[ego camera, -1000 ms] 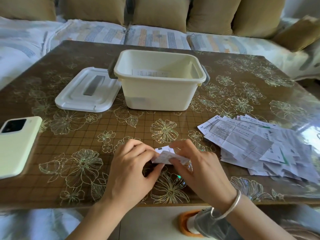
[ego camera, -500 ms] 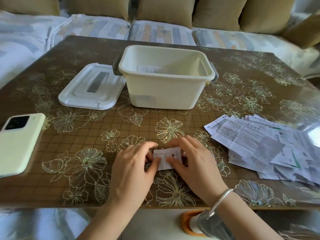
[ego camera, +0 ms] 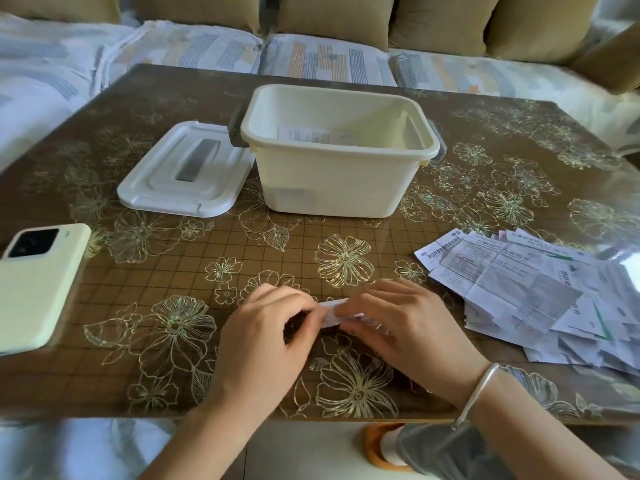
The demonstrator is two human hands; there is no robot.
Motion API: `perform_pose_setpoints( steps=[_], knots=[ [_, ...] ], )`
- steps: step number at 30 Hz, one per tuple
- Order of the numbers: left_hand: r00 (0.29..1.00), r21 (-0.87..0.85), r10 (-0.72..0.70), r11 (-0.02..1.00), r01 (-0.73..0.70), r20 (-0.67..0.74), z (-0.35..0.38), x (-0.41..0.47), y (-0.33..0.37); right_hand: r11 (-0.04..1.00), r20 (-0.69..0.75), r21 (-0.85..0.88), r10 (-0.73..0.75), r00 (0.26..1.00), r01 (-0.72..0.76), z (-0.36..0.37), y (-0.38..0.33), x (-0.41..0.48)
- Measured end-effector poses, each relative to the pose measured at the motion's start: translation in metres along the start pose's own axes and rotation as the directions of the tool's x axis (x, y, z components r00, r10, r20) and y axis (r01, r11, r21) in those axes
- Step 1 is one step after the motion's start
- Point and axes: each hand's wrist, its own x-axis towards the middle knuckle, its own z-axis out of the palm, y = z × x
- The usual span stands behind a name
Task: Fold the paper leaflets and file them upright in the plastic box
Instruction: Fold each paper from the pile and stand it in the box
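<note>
left hand (ego camera: 263,341) and right hand (ego camera: 405,337) grips both pinching folded leaflet (ego camera: 333,310) near table (ego camera: 114,393) front edge, fingers hiding most of it, rest blurring

Little of the print in front of me can be read. On the pile of loose leaflets (ego camera: 554,306) at my right, the top sheet (ego camera: 502,275) has a heading along its upper edge that ends in 说明书; the characters before it are too blurred to tell. The slip (ego camera: 437,250) sticking out at the pile's far left corner bears one bold line of Chinese characters, too soft for me to make out. Body text on these sheets shows only as grey lines. The leaflet (ego camera: 311,135) inside the plastic box (ego camera: 332,188) shows rows of fine print, unreadable. On the folded leaflet (ego camera: 334,311) that I pinch, I can read nothing.
</note>
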Motion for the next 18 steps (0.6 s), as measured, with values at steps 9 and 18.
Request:
perform_pose_setpoints(
  steps=[9,18],
  knots=[
    [0.956,0.16,0.27,0.955,-0.25,-0.113,-0.034,0.069,0.003,0.992,-0.161,0.083,0.112,0.981,-0.099,-0.036,0.015,0.057],
    [0.961,-0.001,0.133,0.991,-0.137,-0.244,-0.08,0.198,-0.002,0.983,-0.302,0.099,0.177,0.937,-0.154,-0.103,0.062,0.172]
  ],
)
